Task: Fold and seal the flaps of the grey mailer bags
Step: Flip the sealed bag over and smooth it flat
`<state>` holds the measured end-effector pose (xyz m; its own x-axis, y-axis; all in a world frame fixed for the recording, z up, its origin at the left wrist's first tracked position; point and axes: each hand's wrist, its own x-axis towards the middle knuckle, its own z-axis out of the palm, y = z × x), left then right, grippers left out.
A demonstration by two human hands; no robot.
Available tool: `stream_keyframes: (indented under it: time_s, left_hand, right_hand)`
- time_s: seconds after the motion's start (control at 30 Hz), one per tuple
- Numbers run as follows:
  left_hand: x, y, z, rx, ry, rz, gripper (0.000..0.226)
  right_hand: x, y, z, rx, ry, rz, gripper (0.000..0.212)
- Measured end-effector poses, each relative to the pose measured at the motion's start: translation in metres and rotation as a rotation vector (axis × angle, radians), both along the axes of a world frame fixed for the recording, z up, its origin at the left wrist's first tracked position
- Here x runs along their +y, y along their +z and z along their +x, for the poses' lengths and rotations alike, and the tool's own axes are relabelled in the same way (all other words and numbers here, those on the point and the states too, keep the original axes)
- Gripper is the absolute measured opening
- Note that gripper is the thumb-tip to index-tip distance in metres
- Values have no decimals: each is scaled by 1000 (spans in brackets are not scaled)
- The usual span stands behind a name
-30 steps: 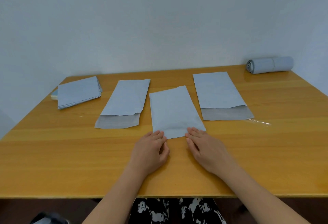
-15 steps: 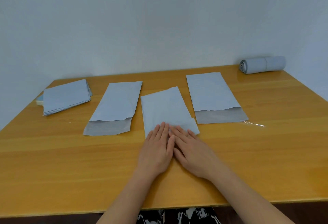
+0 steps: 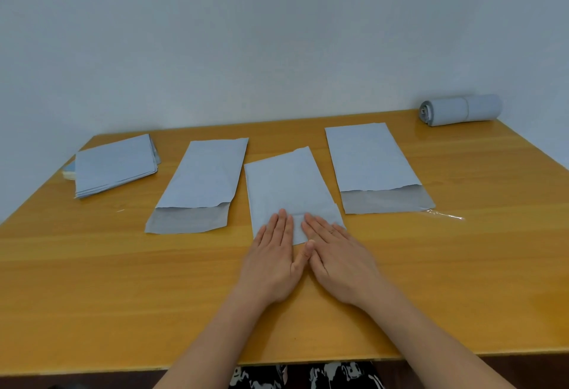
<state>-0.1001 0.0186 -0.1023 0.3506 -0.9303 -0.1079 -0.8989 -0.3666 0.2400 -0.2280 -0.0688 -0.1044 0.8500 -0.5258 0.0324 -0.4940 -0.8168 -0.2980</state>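
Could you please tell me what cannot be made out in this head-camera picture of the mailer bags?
- Head view: the near edge of the middle mailer bag lies under the left hand and right hand, so the seal is hidden.
- Head view: how many bags the stack holds; its layers are too thin.
- Head view: the object under the stack's far left corner, mostly covered.
- Head view: the roll hides its inner layers.

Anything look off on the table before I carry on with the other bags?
Slightly. The middle bag, pressed by the left hand and right hand, lies askew beside its neighbours. A clear strip, seemingly a peeled liner, lies loose by the right bag.
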Motion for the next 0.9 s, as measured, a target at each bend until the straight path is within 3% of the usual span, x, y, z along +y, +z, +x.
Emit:
stream_keyframes:
  time_s: [0.6,0.9]
  left_hand:
    - [2,-1,2,-40,31,1,84]
    - [17,-4,3,-124,142,-29,89]
  right_hand:
    - [-14,-1,-4,82,-143,-165,85]
    - [-9,-4,-7,42,-262,-105,91]
